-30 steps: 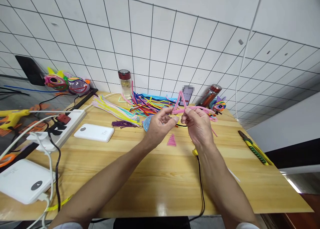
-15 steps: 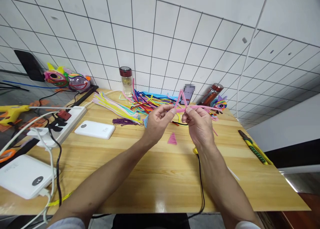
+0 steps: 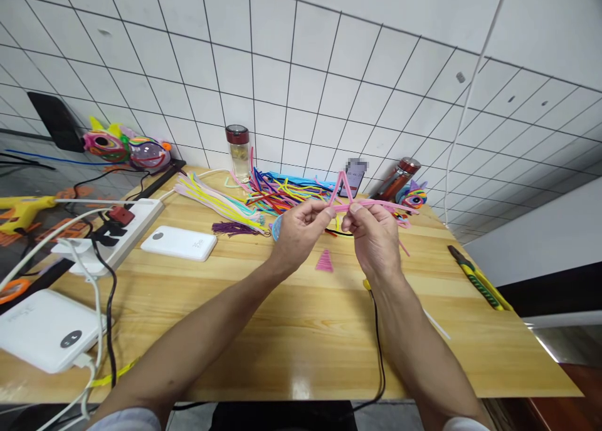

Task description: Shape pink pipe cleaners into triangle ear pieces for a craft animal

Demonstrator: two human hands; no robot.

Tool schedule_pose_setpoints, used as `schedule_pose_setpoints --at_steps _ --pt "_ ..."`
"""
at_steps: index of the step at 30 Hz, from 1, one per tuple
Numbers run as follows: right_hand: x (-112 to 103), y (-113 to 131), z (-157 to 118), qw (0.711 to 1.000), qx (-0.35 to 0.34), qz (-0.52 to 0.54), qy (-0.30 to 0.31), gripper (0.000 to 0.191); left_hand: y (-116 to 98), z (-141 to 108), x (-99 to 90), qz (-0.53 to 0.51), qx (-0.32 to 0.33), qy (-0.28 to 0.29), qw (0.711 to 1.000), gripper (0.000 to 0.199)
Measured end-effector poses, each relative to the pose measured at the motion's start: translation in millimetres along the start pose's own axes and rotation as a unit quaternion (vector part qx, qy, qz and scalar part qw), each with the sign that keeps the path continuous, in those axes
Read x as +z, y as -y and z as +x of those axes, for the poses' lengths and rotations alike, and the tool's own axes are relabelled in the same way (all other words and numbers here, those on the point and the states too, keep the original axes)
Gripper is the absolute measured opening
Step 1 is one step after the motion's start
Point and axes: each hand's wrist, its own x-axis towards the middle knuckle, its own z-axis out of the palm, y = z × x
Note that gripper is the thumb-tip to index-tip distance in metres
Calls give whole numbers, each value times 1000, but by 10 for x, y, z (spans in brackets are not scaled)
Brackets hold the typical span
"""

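A pink pipe cleaner, bent to a peak like a narrow triangle, is held above the table between both hands. My left hand pinches its left lower corner with thumb and fingers. My right hand pinches the right side, and a loose pink end runs off past the knuckles to the right. On the table below lies a small pink wedge made of packed rows. Behind the hands spreads a heap of many-coloured pipe cleaners. The fingertips partly hide the bent corners.
At the left are a white power strip, two power banks and a yellow glue gun. A glass bottle, a propped phone and a leaning bottle line the wall. A utility knife lies at the right edge.
Hardly anything differs. Both hands keep their pinch on the pink pipe cleaner, and its loose right end has shifted slightly.
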Motion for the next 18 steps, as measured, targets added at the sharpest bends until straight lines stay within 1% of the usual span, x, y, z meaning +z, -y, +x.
schedule_pose_setpoints --at_steps 7,12,14,18 --pt "2 -13 -4 1000 1 -2 13 26 30 16 -16 -4 3 -5 1000 38" --pt "11 -15 1 1000 -7 7 -10 27 12 11 -32 -4 3 13 1000 36" --pt "16 -10 -2 1000 -9 10 -16 26 -4 9 -24 -13 0 17 1000 31" --pt "25 -9 -14 1000 -6 1 -2 25 -15 18 5 -35 -14 12 999 32"
